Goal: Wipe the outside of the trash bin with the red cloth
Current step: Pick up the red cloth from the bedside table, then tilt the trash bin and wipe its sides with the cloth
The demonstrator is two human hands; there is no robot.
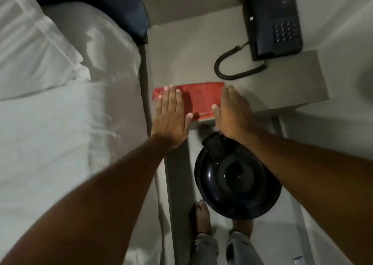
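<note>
A folded red cloth (201, 99) lies flat at the front edge of a grey bedside table (191, 52). My left hand (171, 115) rests palm down on the cloth's left end, fingers spread. My right hand (232, 111) lies flat against the cloth's right end, thumb on the cloth. Neither hand grips it. Below the table edge, on the floor, stands a round black trash bin (236, 184) seen from above, its lid part near my right wrist.
A dark telephone (276, 22) with a coiled cord sits at the table's back right. A bed with white sheets (60, 123) and a pillow fills the left side. My bare feet (201, 216) stand on the floor beside the bin.
</note>
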